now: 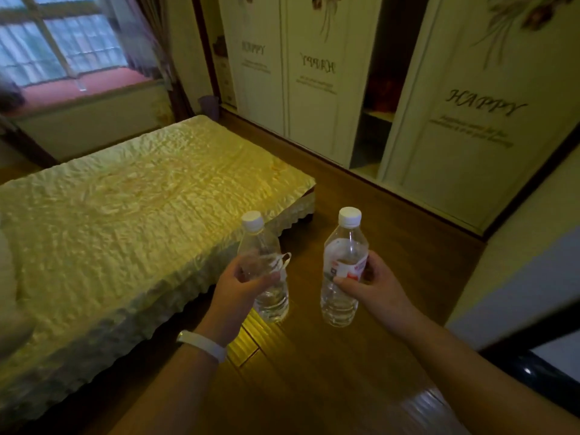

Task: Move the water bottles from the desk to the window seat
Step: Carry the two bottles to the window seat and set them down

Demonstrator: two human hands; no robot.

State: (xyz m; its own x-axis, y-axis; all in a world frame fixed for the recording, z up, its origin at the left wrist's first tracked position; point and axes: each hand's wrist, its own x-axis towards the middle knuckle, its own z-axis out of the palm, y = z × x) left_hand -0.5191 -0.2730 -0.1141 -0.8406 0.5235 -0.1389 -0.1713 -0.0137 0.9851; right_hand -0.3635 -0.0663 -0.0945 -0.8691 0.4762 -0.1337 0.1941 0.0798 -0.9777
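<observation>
Two bottles aloft, both upright over the floor (361, 372): left hand (241, 287) wraps the left bottle (259, 243) mid-body, right hand (376, 284) grips the right bottle (345, 243) at its label. Window seat (78, 89) is well ahead, beyond the bed (125, 199). Judgement: hold caps up, skirt the bed corner, set each down standing.

A bed (125, 208) under a yellow quilted cover fills the left. Across the wooden floor (361, 221) stands a white wardrobe (470, 105) printed "HAPPY", a dark gap showing between its doors. A curtain (150, 36) hangs beside the window (62, 36).
</observation>
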